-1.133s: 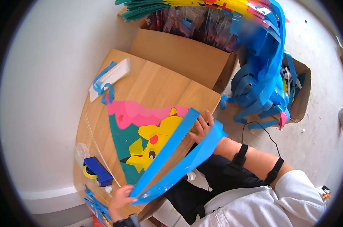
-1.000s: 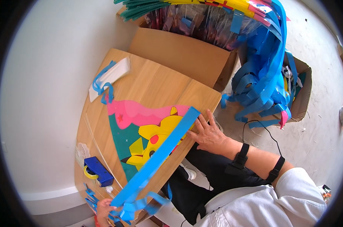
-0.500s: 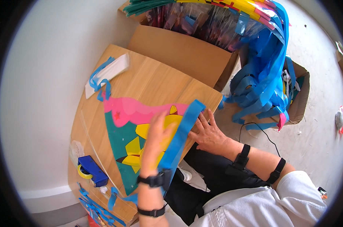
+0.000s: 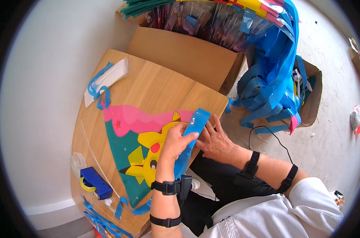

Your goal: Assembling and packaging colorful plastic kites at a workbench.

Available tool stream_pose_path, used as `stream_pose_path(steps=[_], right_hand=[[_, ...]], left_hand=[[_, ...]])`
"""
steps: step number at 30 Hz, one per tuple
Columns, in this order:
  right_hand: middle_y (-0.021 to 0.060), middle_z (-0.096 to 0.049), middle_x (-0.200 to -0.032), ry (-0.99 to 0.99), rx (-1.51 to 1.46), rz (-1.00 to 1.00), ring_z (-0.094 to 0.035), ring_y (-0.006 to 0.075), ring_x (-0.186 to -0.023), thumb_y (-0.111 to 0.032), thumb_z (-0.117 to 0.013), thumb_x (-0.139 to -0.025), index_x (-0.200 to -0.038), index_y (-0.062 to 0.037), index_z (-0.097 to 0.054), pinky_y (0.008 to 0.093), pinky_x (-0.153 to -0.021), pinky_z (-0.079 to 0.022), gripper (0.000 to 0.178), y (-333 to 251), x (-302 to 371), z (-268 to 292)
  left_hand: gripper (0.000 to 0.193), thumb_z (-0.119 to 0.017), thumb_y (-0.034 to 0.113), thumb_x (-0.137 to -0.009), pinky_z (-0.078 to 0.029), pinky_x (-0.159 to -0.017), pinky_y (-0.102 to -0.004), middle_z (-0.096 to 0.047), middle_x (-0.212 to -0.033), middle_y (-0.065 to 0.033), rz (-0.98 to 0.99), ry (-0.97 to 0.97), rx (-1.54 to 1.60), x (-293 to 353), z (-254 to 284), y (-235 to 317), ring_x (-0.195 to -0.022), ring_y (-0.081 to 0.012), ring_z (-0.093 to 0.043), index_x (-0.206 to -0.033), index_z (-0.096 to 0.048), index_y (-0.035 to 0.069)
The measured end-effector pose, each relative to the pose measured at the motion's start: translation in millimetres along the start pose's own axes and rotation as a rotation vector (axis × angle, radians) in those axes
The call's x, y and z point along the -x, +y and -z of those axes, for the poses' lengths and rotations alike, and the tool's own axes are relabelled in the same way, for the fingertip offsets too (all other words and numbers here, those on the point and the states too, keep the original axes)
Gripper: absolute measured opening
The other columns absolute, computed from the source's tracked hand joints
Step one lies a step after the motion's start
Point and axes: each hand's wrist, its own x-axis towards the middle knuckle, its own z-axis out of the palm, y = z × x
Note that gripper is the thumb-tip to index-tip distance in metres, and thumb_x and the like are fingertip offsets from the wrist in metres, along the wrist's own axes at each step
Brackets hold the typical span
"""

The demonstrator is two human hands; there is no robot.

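Note:
A triangular printed sheet (image 4: 116, 150), pink and green with a yellow cartoon figure, lies on the wooden table like a kite sail. Along its near right edge runs a wide blue ribbon (image 4: 197, 119), shiny where it catches light. My left hand (image 4: 174, 144) is closed at the ribbon, its thumb laid over the strip and its other fingers curled, partly hidden. Across the ribbon, my right hand (image 4: 217, 142) rests by the table edge with fingers apart, some tips hidden at the ribbon's margin. Black straps circle both forearms.
On the table (image 4: 160, 79) are a blue tape dispenser (image 4: 95, 183), a white strip (image 4: 112, 77) with blue ribbon, and thin rods. An opened cardboard box (image 4: 180, 55) stands beyond. Blue ribbons (image 4: 271, 87) hang over a smaller box (image 4: 313, 99) at right.
My left hand, blurred over the yellow figure before, has moved right onto the blue ribbon and closed there. My right hand has stayed nearly in place. The view has shifted slightly.

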Motion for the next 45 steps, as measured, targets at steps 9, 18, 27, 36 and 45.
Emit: stream_pose_path(steps=[9,18,27,36,45], right_hand=[[0.0224,-0.038,-0.145,-0.015,-0.131,-0.063,-0.029,0.0436,-0.14,-0.039,-0.087,-0.062,-0.13,-0.027,-0.054,0.0625,-0.113,-0.018,0.076,1,-2,8],[0.0215,-0.04,-0.144,0.204,0.022,0.016,-0.034,0.0431,-0.138,-0.021,-0.066,-0.082,-0.137,-0.0212,-0.05,0.0582,-0.114,-0.024,0.058,7,1,-10],[0.0193,-0.04,-0.148,0.292,-0.395,0.145,-0.033,0.034,-0.141,-0.013,-0.069,-0.082,-0.137,-0.0014,-0.047,0.052,-0.118,-0.022,0.061,44,20,-8],[0.0183,-0.034,-0.153,0.069,-0.094,-0.048,-0.025,0.0309,-0.146,-0.064,-0.054,-0.085,-0.146,-0.0064,-0.038,0.0551,-0.12,-0.004,0.086,24,-21,-6],[0.0173,-0.027,-0.156,0.008,-0.028,-0.052,-0.018,0.0304,-0.149,-0.064,-0.056,-0.085,-0.149,-0.0066,-0.034,0.0546,-0.119,-0.004,0.089,17,-24,-5]], left_hand=[[0.019,-0.076,0.004,-0.074,-0.047,-0.065,-0.0248,-0.065,-0.08,-0.0028,0.086,-0.001,0.14,37,39,-31,-0.069,-0.0103,-0.059,-0.091,-0.068,-0.001],[0.011,-0.077,0.007,-0.077,-0.041,-0.058,-0.0233,-0.062,-0.072,0.0012,0.214,0.154,0.133,53,75,-62,-0.062,-0.0063,-0.052,-0.082,-0.069,0.001],[0.011,-0.076,0.006,-0.077,-0.037,-0.057,-0.0229,-0.055,-0.066,0.0036,0.118,0.162,0.077,52,77,-79,-0.061,-0.0053,-0.047,-0.075,-0.066,0.002],[0.011,-0.076,0.007,-0.077,-0.039,-0.059,-0.023,-0.056,-0.07,0.0034,0.117,0.133,0.068,83,94,-79,-0.063,-0.0052,-0.048,-0.079,-0.068,0.001],[0.014,-0.077,0.01,-0.078,-0.042,-0.059,-0.0244,-0.061,-0.074,0.0035,0.176,0.334,0.015,189,153,-150,-0.067,-0.0059,-0.051,-0.084,-0.069,0.0]])
